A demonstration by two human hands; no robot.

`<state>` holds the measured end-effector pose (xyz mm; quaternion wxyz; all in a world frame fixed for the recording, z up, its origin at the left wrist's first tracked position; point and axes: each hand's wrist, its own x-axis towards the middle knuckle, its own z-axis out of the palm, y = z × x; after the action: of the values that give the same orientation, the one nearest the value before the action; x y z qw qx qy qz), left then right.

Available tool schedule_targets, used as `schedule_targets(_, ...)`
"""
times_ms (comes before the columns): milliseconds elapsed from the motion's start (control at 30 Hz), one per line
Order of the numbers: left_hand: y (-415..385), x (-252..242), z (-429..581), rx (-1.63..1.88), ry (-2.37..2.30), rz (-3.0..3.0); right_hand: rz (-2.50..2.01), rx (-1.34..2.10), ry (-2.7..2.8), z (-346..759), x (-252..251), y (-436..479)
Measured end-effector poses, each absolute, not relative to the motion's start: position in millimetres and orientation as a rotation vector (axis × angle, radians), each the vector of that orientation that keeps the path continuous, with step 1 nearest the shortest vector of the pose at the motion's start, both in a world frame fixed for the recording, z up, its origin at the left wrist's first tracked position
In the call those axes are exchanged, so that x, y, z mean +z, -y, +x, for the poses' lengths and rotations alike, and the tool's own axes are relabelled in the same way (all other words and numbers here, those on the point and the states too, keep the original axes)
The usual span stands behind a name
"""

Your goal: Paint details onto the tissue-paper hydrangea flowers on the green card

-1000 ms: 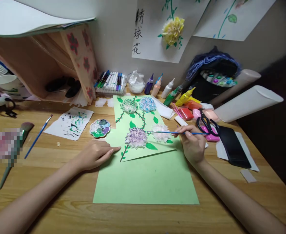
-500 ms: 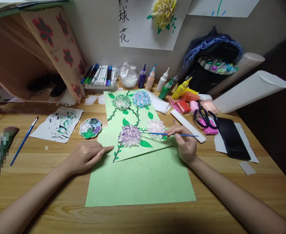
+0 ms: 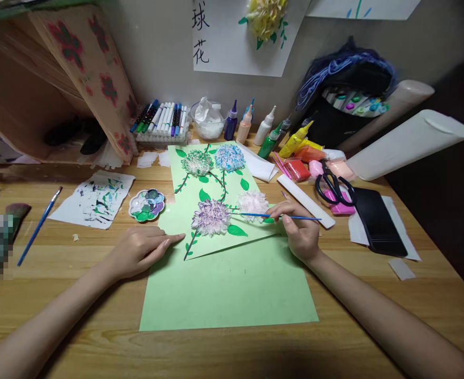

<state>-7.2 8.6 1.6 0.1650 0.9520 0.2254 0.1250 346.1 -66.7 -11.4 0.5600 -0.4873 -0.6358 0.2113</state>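
My right hand [image 3: 300,229] pinches a thin blue paintbrush [image 3: 255,215] held nearly level, its tip at the right side of the purple-tipped flower [image 3: 210,217]. Beneath the brush sits a pale pink-white flower [image 3: 252,204]. Both ruffled flowers are on a light green sheet [image 3: 216,247] with painted stems and leaves, which also bears a green-tipped flower [image 3: 197,162] and a blue-tipped one [image 3: 229,157]. My left hand [image 3: 140,250] holds nothing; its index finger stretches out to the sheet's left edge, the other fingers loosely bent. Under this sheet lies a larger green sheet [image 3: 227,297].
A paint palette [image 3: 147,205], a stained paper [image 3: 97,200] and another paintbrush [image 3: 40,226] lie left. Behind stand markers [image 3: 163,121], a bowl of white tissue [image 3: 209,121] and paint bottles [image 3: 269,139]. Scissors [image 3: 334,189] and a black phone [image 3: 379,221] are right.
The whole view has shifted slightly. Both hands and the paintbrush keep almost the same place over the sheet.
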Motion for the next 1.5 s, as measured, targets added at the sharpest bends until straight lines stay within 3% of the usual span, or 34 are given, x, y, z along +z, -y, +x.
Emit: schedule_targets(1500,-9.1,2.9,-7.0,0.339,-0.638,2.706,-1.188,0.353,1.584,348.3,-9.8,68.7)
